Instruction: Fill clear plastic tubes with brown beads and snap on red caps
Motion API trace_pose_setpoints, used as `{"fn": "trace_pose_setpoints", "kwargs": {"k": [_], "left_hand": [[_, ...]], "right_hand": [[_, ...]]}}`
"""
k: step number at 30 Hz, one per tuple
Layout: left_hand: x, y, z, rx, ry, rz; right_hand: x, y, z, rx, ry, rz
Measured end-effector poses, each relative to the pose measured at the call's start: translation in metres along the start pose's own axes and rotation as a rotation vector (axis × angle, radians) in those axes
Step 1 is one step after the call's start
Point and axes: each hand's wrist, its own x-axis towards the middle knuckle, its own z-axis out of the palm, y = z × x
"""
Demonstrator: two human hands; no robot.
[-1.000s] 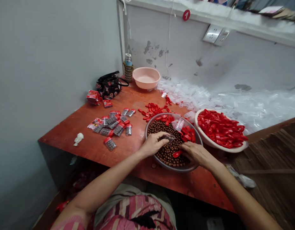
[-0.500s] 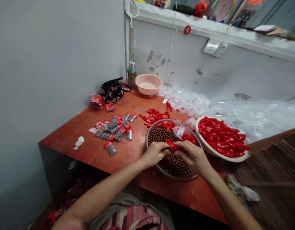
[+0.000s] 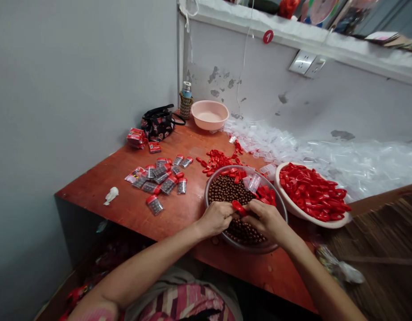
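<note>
"Where's that red cap?"

"Over the metal basin of brown balls — pinched in the right hand's closed grip."

"And the left hand?"

"Fingers curled shut beside the cap; I can't tell what that grip holds."

"The small packs?"

"On the surface — left of the basin."

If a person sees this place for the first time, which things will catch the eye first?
Probably the large heap of clear plastic containers along the wall, and in front of it the pale bowl piled with bright red caps. Next, the metal bowl of shiny brown balls near the table's front edge, where both hands meet at one red cap.
</note>
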Motion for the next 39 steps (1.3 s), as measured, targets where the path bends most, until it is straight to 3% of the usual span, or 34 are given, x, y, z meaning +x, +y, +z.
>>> {"fn": "trace_pose_setpoints", "kwargs": {"k": [3, 7, 10, 16, 23, 29, 34, 39], "left_hand": [[0.004, 0.004, -0.005, -0.081, -0.063, -0.019], [0.007, 0.008, -0.009, -0.205, -0.174, -0.045], [0.008, 0.007, -0.01, -0.308, -0.137, -0.083], [0.012, 0.003, -0.013, -0.528, -0.021, -0.176], [0.015, -0.002, -0.006, -0.612, 0.106, -0.233], [0.016, -0.003, -0.007, -0.6, 0.142, -0.242], [0.017, -0.002, -0.01, -0.579, 0.135, -0.238], [0.018, 0.002, -0.009, -0.741, 0.204, -0.264]], "right_hand": [[0.004, 0.003, -0.013, 0.024, -0.032, -0.073], [0.013, -0.01, -0.034, -0.095, -0.114, -0.288], [0.017, -0.015, -0.041, -0.133, -0.153, -0.393], [0.005, 0.003, -0.025, -0.186, 0.2, -0.201], [0.003, -0.007, 0.016, -0.303, 0.327, -0.024], [0.014, -0.008, 0.026, -0.43, 0.517, -0.091], [0.014, -0.003, 0.031, -0.419, 0.506, -0.095], [0.014, -0.001, 0.025, -0.251, 0.372, -0.063]]}}
